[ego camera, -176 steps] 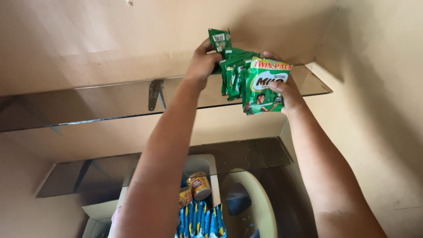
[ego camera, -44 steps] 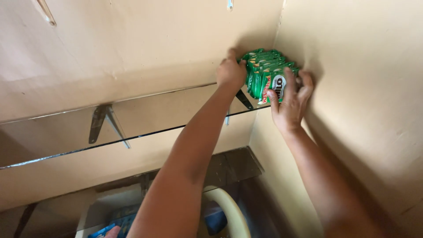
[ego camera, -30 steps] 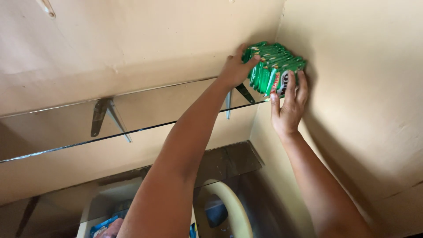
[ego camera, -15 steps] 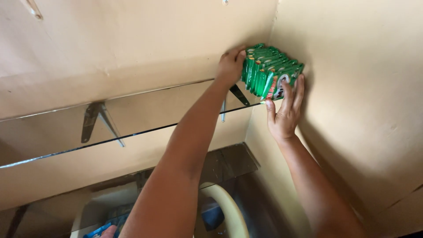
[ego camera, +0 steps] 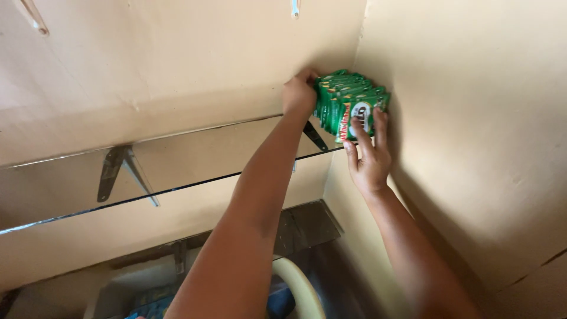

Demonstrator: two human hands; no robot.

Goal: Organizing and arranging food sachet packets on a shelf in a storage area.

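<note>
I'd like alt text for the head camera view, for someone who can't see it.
Two bare hands press a stack of green sachets into the corner of a high glass shelf, against beige walls. The left hand steadies the stack's far side; the right hand lies flat on its front. Below, a lower shelf and a pale chair back show.

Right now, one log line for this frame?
left hand: behind green packets | right hand: flat on front packet | packets: upright row on glass shelf, in wall corner
</note>
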